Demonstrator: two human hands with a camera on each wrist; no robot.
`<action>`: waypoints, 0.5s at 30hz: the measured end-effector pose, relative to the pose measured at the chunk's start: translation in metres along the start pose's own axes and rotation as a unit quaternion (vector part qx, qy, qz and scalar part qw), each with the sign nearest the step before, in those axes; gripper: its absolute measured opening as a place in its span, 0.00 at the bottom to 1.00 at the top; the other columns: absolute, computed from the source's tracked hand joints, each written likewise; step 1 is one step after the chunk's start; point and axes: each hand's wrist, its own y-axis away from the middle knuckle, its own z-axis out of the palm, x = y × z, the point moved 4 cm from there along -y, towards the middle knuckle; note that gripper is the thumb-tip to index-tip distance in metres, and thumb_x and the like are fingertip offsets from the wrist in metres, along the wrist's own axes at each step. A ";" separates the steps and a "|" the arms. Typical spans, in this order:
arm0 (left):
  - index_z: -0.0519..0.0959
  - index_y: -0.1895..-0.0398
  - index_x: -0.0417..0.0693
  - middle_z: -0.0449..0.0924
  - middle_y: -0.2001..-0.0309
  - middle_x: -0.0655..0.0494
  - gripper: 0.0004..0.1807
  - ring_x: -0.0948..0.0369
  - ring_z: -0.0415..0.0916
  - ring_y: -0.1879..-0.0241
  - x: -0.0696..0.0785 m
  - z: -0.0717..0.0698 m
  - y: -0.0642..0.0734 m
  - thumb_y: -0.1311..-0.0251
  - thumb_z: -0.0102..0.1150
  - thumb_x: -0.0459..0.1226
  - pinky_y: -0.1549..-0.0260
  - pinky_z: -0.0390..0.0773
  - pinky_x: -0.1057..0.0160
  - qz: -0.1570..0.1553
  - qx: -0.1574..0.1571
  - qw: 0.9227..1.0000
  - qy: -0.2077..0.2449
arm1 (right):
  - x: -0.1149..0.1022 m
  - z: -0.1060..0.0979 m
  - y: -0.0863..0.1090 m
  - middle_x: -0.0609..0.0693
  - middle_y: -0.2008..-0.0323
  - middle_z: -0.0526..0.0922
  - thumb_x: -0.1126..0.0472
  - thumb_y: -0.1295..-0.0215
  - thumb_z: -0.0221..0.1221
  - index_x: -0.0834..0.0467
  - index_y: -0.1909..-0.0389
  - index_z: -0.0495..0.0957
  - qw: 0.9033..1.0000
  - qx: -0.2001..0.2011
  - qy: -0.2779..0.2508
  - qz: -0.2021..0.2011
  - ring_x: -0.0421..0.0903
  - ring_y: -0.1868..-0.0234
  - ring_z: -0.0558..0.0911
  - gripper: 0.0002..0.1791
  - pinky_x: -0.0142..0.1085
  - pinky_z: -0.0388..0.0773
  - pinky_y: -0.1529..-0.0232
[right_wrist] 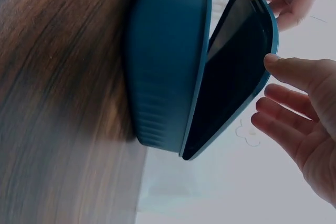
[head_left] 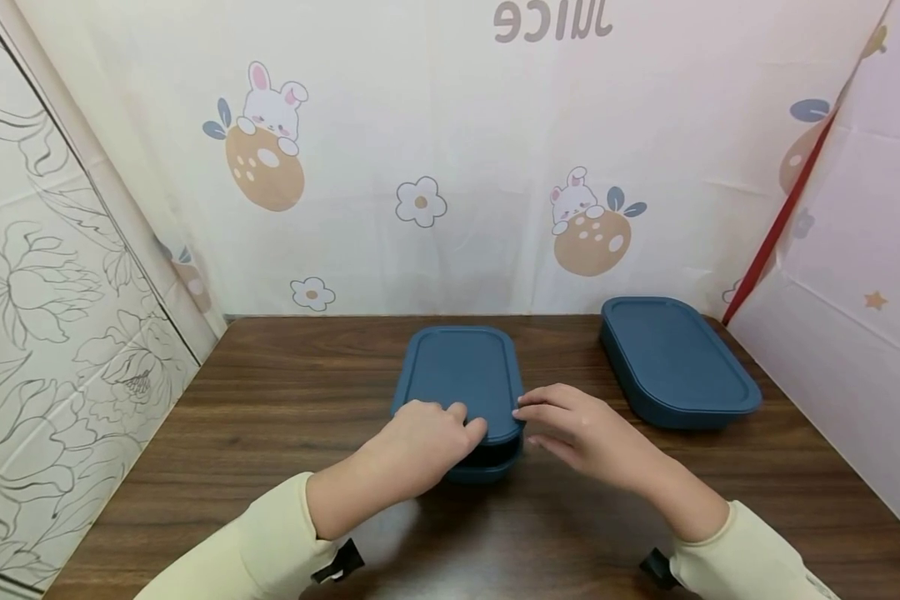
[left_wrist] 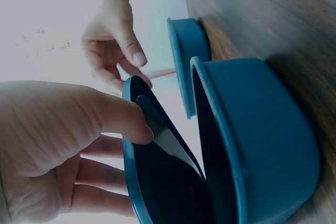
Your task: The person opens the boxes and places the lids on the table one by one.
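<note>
A blue rectangular lunch box (head_left: 482,475) stands on the table, its lid (head_left: 461,367) raised at the near side and tilted, the far side still meeting the box. My left hand (head_left: 420,450) pinches the lid's near edge, the thumb on the underside in the left wrist view. Inside, the box (left_wrist: 262,135) looks dark, and its contents cannot be made out. At the lid's right edge is my right hand (head_left: 600,437), fingers loosely extended. In the right wrist view, the thumb of that hand (right_wrist: 310,108) touches the lid rim or lies very close to it.
A second blue lunch box (head_left: 675,354), lid on, stands at the back right of the dark wooden table (head_left: 270,417). Behind the table hangs a pale curtain (head_left: 360,125) printed with rabbits and flowers. A red strip (head_left: 780,233) runs down the right corner.
</note>
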 end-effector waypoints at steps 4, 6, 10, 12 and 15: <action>0.77 0.56 0.52 0.76 0.70 0.56 0.12 0.63 0.69 0.84 -0.007 -0.003 0.003 0.41 0.68 0.37 0.88 0.69 0.68 -0.004 0.025 0.999 0.019 | 0.003 -0.005 0.004 0.52 0.51 0.80 0.66 0.49 0.73 0.57 0.51 0.82 1.000 0.006 0.007 0.026 0.47 0.51 0.80 0.22 0.26 0.76 0.54; 0.77 0.57 0.52 0.76 0.71 0.57 0.11 0.63 0.68 0.85 -0.010 -0.006 0.005 0.41 0.66 0.36 0.89 0.68 0.68 -0.005 0.045 0.999 0.030 | 0.004 -0.006 0.006 0.52 0.51 0.80 0.63 0.46 0.72 0.56 0.51 0.81 0.999 0.008 0.011 0.035 0.46 0.51 0.80 0.20 0.26 0.76 0.55; 0.78 0.56 0.52 0.77 0.70 0.58 0.12 0.64 0.66 0.86 -0.018 -0.009 0.010 0.42 0.67 0.35 0.90 0.66 0.69 -0.005 0.087 0.995 0.051 | 0.005 -0.008 0.010 0.52 0.51 0.80 0.64 0.47 0.72 0.56 0.50 0.81 0.999 0.019 0.019 0.034 0.47 0.53 0.80 0.22 0.26 0.76 0.58; 0.78 0.55 0.52 0.78 0.69 0.58 0.14 0.64 0.66 0.86 -0.022 -0.011 0.013 0.44 0.67 0.34 0.90 0.65 0.70 -0.007 0.108 0.992 0.063 | 0.005 -0.008 0.011 0.51 0.51 0.80 0.72 0.58 0.74 0.56 0.49 0.80 0.999 0.022 0.022 0.037 0.47 0.53 0.80 0.30 0.25 0.76 0.59; 0.80 0.53 0.51 0.80 0.66 0.58 0.16 0.64 0.71 0.82 -0.027 -0.013 0.015 0.46 0.65 0.31 0.91 0.65 0.70 -0.012 0.133 0.988 0.076 | 0.007 -0.008 0.014 0.51 0.51 0.80 0.71 0.58 0.75 0.55 0.49 0.80 0.998 0.018 0.023 0.050 0.47 0.52 0.80 0.30 0.24 0.75 0.56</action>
